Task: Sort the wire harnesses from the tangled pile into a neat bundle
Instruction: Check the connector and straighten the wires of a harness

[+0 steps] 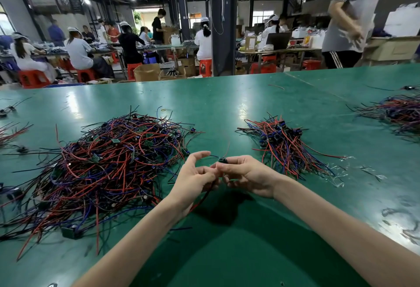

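Observation:
A big tangled pile of red, blue and black wire harnesses (106, 164) with small green boards lies on the green table at the left. A smaller, more ordered bundle (286, 148) lies to the right. Between them, above the table, both hands hold one wire harness (222, 160). My right hand (245, 176) pinches its small dark board end. My left hand (195, 180) grips its red and black wires, which trail down under the palm, with the index finger stretched out.
The green table (227, 109) reaches far ahead. Another wire pile (400, 111) lies at the far right, and stray harnesses (9, 132) at the left edge. A yellow rubber band (164, 110) lies behind the big pile. Plastic scraps (341, 175) lie right of the bundle. A person (350, 18) stands beyond the table.

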`<state>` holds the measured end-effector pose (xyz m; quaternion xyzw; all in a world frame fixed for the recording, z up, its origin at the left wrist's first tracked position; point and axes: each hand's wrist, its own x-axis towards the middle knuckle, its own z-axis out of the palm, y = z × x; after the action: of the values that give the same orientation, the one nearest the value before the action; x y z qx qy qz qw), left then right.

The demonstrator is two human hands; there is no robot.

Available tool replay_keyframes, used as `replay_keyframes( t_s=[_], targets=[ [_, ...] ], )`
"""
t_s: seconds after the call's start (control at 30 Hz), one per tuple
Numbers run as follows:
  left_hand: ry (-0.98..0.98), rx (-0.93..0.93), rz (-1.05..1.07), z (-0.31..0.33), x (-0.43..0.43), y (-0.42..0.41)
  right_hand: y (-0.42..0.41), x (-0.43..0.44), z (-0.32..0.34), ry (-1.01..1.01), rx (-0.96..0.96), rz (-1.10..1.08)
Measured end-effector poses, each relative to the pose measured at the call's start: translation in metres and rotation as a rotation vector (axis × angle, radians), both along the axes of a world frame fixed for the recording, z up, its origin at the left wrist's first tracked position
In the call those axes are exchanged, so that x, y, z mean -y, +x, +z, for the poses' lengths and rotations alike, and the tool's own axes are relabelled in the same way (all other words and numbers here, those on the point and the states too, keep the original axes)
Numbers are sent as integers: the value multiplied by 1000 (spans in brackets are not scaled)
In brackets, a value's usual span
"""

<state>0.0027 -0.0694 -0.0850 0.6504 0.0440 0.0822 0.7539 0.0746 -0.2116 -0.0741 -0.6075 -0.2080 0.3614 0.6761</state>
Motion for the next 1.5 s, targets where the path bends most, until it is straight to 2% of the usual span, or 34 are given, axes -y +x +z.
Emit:
replay_keyframes(
  t_s=[0.27,0.57,0.7,0.9,1.1,1.2,1.37,1.5],
  targets=[
    [-63,-65,-14,2,1,0,4,-1,0,61,128,-221],
    [44,-142,26,-2,7,-3,5,0,-2,61,262,-221],
    [52,-99,35,-2,10,-3,7,0,1,103,244,-288],
    [222,-100,-16,-3,10,-3,16,4,7,130,126,-464],
    [332,-147,28,-1,6,-3,17,6,10,173,101,-464],
    [405,-74,15,-1,4,-4,20,7,12,200,84,-494],
    [420,-7,-76,-2,10,-6,29,18,19,239,39,-578],
    [341,52,-79,2,10,-6,33,21,19,197,-9,-604]
  ],
)
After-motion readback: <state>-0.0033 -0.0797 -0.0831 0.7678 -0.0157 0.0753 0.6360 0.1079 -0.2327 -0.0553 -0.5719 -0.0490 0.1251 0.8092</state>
